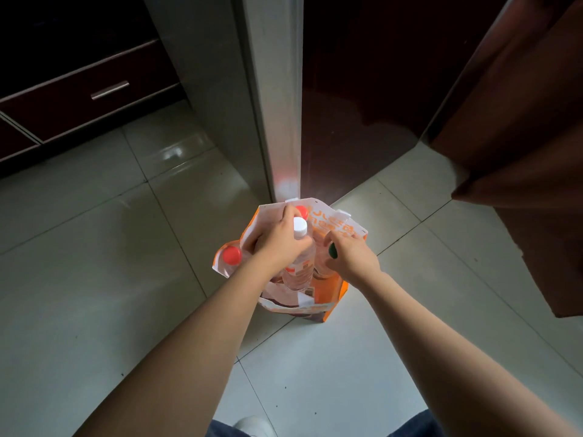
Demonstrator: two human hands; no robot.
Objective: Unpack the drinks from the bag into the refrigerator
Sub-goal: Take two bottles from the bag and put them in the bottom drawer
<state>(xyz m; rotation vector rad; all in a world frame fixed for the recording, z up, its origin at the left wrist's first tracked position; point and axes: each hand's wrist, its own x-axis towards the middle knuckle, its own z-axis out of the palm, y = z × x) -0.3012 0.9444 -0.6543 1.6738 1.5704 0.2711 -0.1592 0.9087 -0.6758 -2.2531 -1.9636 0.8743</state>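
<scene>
An orange and white paper bag point(331, 298) stands open on the floor tiles in front of the refrigerator point(277, 89). Several bottles stand in it. My left hand point(277, 244) is closed around the neck of a clear bottle with a white cap point(299, 227). A red cap point(302, 211) shows just behind those fingers. Another bottle with a red cap point(232, 255) leans at the bag's left side. My right hand point(350, 255) grips a bottle with a dark green cap point(332, 251) on the bag's right side.
The dark red refrigerator door point(362, 105) is behind the bag, with its silver edge to the left. A dark cabinet with a drawer handle point(109, 89) is at the far left. A brown panel point(520, 152) juts in at the right. Pale floor tiles surround the bag.
</scene>
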